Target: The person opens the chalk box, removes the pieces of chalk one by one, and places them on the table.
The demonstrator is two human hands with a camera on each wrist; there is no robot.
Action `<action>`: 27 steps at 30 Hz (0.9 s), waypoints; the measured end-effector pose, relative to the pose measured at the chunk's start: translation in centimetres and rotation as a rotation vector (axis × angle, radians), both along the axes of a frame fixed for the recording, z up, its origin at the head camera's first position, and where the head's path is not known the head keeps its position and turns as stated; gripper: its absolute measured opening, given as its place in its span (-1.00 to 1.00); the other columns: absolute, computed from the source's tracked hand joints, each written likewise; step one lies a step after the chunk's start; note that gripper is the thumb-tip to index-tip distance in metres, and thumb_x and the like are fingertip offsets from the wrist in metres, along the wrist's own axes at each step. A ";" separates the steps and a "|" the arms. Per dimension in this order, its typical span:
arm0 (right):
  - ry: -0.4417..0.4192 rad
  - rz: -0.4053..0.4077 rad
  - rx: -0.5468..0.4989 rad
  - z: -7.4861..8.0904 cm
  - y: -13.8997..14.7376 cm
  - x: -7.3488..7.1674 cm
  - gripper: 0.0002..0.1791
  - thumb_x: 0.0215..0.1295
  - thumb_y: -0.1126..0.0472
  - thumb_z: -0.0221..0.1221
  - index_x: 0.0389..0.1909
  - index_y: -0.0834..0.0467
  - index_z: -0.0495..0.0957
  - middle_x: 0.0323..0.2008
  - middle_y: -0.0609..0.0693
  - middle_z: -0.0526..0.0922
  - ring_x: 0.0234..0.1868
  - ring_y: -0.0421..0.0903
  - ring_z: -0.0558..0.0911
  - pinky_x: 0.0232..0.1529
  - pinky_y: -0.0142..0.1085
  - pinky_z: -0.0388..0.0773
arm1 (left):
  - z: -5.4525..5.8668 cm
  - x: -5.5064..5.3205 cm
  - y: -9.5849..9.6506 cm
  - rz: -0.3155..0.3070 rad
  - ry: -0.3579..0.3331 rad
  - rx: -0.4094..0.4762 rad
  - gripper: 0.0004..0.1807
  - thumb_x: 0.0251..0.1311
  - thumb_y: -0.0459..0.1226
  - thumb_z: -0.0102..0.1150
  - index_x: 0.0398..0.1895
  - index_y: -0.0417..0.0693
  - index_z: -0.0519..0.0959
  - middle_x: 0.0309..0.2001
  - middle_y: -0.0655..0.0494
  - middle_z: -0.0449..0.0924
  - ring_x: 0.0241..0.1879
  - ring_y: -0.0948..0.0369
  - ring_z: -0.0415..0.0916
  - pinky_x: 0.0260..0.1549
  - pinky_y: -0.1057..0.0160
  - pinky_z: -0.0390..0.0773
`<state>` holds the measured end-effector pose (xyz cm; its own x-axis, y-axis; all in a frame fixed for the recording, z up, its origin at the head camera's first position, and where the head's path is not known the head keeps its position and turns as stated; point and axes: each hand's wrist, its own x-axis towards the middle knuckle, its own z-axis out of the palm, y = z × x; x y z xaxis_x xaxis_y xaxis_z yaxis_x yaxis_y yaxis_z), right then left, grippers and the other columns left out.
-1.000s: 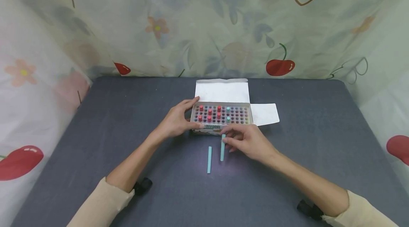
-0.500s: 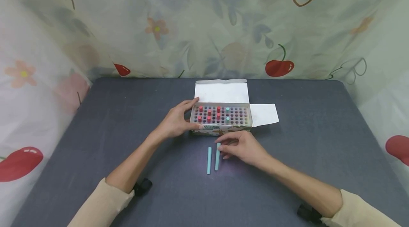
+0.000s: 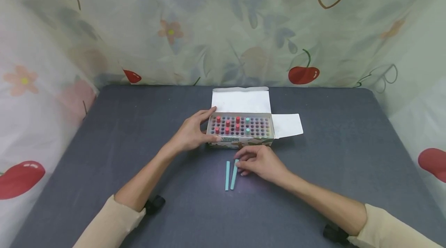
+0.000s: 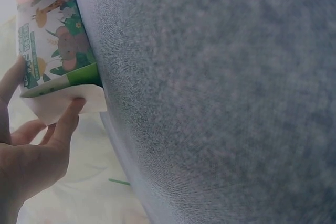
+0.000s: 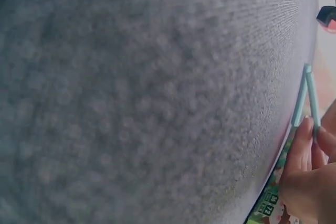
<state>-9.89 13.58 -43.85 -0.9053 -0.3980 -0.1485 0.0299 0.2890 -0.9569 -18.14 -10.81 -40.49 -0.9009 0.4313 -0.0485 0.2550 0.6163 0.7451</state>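
Note:
My left hand (image 3: pixel 189 133) holds the left end of an open chalk box (image 3: pixel 240 144), thumb at its front and fingers round the side and back corner. In the left wrist view, the box's printed animal side (image 4: pixel 65 40) shows between thumb and fingers. Red and light-blue chalk ends stand up from the holed rack inside. In front of the box, my right hand (image 3: pixel 263 162) pinches a light-blue chalk stick (image 3: pixel 234 179) near its upper end. A second light-blue chalk stick (image 3: pixel 227 176) lies on the table just left of it; their near ends almost meet.
The box's white lid (image 3: pixel 241 100) is folded back, and a white side flap (image 3: pixel 287 125) sticks out to the right. A dark grey cloth (image 3: pixel 334 143) covers the table. Floral curtains (image 3: pixel 216 38) hang behind and at both sides.
My right hand has moved down and left from the box front, bringing its chalk stick beside the lying one and tilting it. The left hand keeps its hold on the box.

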 end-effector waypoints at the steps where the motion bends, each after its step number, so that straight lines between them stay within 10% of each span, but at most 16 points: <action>1: -0.002 -0.002 0.001 -0.1 0.0 0.0 -0.82 0.25 0.31 0.34 -0.17 0.30 0.69 -0.42 0.09 0.73 -0.43 -0.01 0.74 -0.37 -0.18 0.67 | 0.0 0.0 0.0 -0.001 0.002 -0.002 0.04 0.05 -0.17 0.52 0.57 0.11 0.11 0.42 -0.07 0.24 0.03 0.05 0.51 -0.10 0.12 0.57; 27: -0.044 0.006 0.035 -0.7 0.0 -0.1 -0.82 0.25 0.41 0.28 -0.14 0.35 0.71 -0.32 0.13 0.76 -0.34 -0.05 0.76 -0.32 -0.25 0.67 | -0.1 -0.1 0.1 0.010 -0.006 -0.001 0.05 0.04 -0.16 0.53 0.57 0.13 0.11 0.42 -0.05 0.25 0.10 0.04 0.44 -0.01 0.08 0.52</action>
<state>-9.95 13.54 -44.58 -0.8952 -0.3974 -0.2017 0.0695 0.3226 -0.9440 -18.22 -10.75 -40.62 -0.9046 0.4227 -0.0547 0.2443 0.6195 0.7460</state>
